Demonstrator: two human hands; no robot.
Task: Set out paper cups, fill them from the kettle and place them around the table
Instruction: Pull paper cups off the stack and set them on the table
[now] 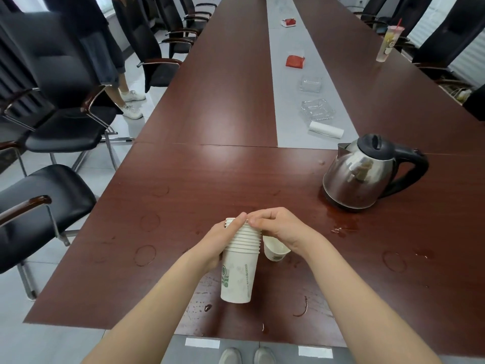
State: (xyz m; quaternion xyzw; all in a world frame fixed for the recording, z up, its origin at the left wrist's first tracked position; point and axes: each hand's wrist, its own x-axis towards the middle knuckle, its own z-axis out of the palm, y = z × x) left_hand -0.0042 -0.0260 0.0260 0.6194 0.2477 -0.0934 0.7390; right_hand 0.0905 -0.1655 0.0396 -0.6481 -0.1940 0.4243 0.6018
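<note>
Left grip (219, 244) curled round the cup stack (240, 271), tilted over the tabletop (183, 193); right grip (279, 227) pinched its top rim. Advised — brace the stack, peel one cup only, set it beside the loose cup (275, 251).

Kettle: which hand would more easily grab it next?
Probably the right hand: the kettle stands on its side of the table, handle turned rightward, while the left hand grips the stack of paper cups. The right only pinches the stack's top rim.
</note>
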